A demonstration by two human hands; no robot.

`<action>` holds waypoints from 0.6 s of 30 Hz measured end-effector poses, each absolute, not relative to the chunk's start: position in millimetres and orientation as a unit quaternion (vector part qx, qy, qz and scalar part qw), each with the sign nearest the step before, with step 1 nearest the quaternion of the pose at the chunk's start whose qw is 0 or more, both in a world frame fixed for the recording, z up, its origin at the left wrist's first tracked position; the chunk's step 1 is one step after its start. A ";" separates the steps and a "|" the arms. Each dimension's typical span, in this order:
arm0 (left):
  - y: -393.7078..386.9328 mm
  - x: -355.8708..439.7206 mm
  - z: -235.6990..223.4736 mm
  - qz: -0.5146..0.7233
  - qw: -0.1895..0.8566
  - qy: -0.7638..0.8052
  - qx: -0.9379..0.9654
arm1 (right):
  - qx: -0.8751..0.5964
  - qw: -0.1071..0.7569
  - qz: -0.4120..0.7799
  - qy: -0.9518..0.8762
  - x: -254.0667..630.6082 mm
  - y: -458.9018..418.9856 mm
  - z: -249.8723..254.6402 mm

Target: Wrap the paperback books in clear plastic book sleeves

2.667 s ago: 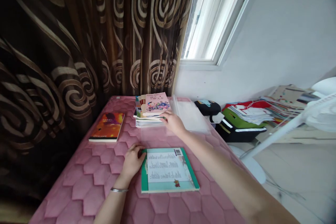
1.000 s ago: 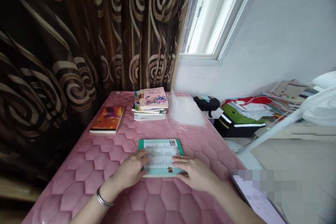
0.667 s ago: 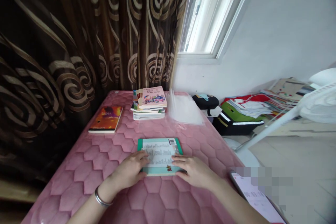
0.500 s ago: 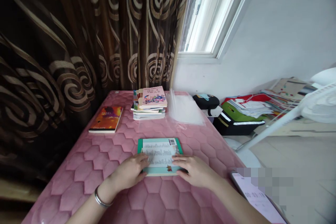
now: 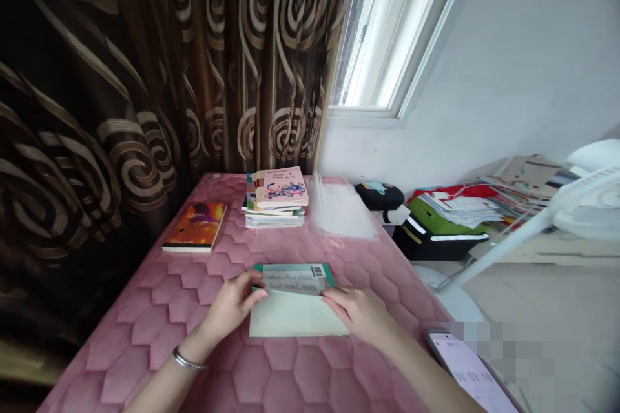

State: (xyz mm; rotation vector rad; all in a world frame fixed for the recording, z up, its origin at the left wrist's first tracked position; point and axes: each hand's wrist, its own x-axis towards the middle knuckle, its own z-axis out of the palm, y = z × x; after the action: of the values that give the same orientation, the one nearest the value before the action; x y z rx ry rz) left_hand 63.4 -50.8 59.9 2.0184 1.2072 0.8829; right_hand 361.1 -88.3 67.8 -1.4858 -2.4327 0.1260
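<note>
A book (image 5: 290, 277) with a green and pale blue cover lies on the pink quilted mattress (image 5: 290, 374) in front of me. Printed text and a barcode show on the cover's far part. The near edge of the cover is raised and bent back, so a pale blank page (image 5: 299, 316) shows beneath. My left hand (image 5: 242, 297) pinches the cover's left corner between thumb and fingers; a silver bangle circles that wrist. At the right corner, my right hand (image 5: 356, 310) grips the same edge, fingers on top.
Farther back stand a stack of books (image 5: 278, 197) and clear plastic sleeves (image 5: 341, 206). An orange book (image 5: 194, 226) lies at left. A phone (image 5: 472, 368) showing a timer is at lower right. Beyond the mattress's right edge is a white fan (image 5: 508, 245).
Both hands lay flat on the closed book before. Now they hold the cover's near edge, which has come up and away from me, uncovering the pale page. The view has tilted slightly up.
</note>
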 end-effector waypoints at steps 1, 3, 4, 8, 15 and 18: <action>-46.7 64.0 56.1 0.359 0.316 0.472 0.740 | -0.526 0.150 0.020 -0.837 359.8 -84.1 70.9; -37.6 67.7 48.3 0.391 0.322 0.502 0.701 | -0.540 0.178 -0.033 -0.822 353.1 -74.5 78.9; -32.7 70.7 45.0 0.402 0.323 0.515 0.685 | -0.544 0.197 -0.063 -0.813 347.2 -69.8 83.1; -12.6 86.3 39.1 0.434 0.285 0.567 0.639 | -0.511 0.252 -0.148 -0.809 308.3 -55.9 91.6; 18.2 92.3 35.7 0.411 0.278 0.624 0.603 | -0.504 0.237 -0.078 -0.827 259.9 -38.8 55.4; 40.4 83.3 32.4 0.407 0.275 0.647 0.583 | -0.524 0.235 -0.058 -0.817 260.6 -36.1 45.4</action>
State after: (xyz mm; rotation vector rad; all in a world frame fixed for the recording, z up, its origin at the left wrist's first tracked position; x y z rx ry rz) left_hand 83.3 40.4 32.4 1.5675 1.7407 1.0940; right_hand 260.6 -36.1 45.4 -1.4370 -2.2402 -0.1580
